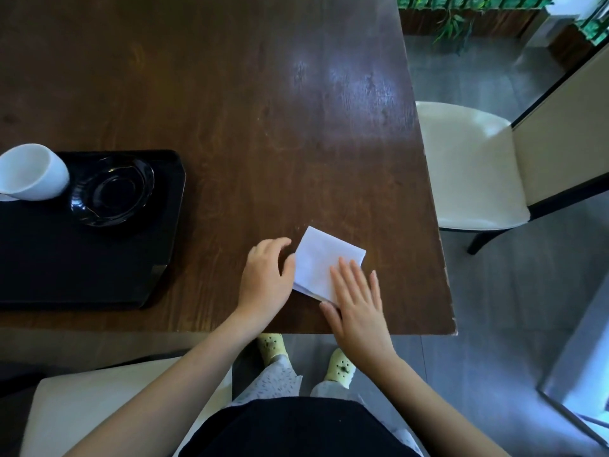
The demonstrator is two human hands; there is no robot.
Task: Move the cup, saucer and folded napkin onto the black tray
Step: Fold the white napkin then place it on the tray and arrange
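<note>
Dark wooden worktop is filling the frame. Folded napkin is lying lower centre, off the black tray. Your right hand is pressing flat, grip apart; your left hand is touching its edge, unclamped. Light, limp: pinch the layered edge.

One cup, one saucer, one napkin, one tray, two chairs.

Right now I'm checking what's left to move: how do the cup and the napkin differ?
The cup is a white rounded vessel; the napkin is a flat white folded square. The cup stands on the black tray beside the saucer; the napkin lies on the bare table. No hand touches the cup; both the left hand and right hand touch the napkin. Both are white.
</note>
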